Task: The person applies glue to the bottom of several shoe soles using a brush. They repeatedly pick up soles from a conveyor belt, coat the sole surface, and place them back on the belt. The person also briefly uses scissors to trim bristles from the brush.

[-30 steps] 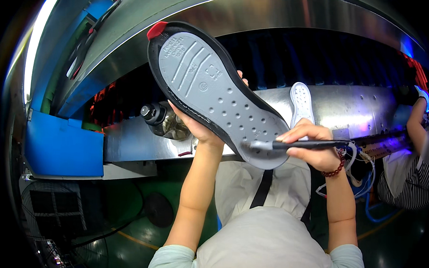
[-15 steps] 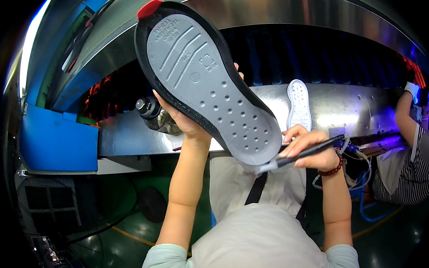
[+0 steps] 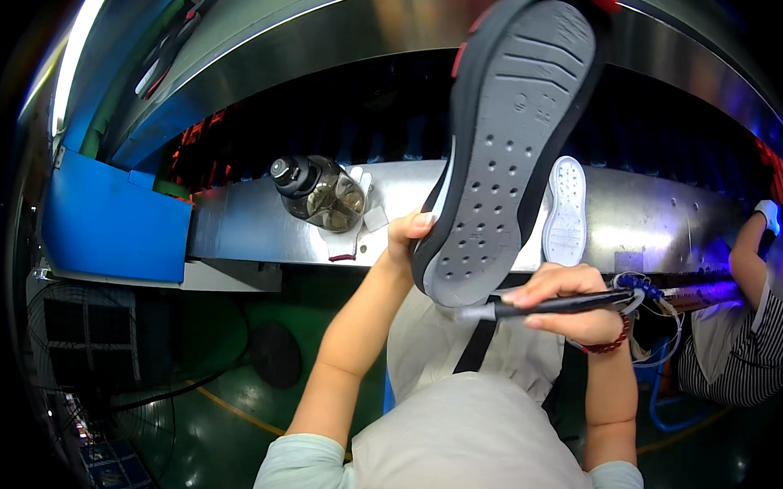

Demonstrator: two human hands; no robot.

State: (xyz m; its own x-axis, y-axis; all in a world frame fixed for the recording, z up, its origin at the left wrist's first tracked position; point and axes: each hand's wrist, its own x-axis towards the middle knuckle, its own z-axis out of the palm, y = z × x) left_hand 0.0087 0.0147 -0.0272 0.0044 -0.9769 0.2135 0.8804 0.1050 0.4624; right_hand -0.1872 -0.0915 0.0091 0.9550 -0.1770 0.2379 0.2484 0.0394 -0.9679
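Note:
A large shoe sole [image 3: 506, 171] with a grey underside, black rim and red accents stands tilted up before me, its far end near the top of the view. My left hand [image 3: 407, 236] is closed around its left edge near the heel, some fingers hidden behind it. A slim brush [image 3: 513, 310] with a black handle and a pale tip is gripped in my right hand [image 3: 577, 307]. The tip lies at the near end of the heel; whether it touches is blurred.
On the metal bench [image 3: 646, 216] lies a white perforated insole [image 3: 568, 210]. A dark-capped bottle [image 3: 319, 193] stands at left beside a white glove [image 3: 343, 242]. Behind runs a dark conveyor [image 3: 388, 118]. Another person's arm [image 3: 748, 251] is at the far right.
The sole has swung more upright, its far end moving right and up. My left hand has shifted right and down to the heel's edge. The brush tip has moved slightly left.

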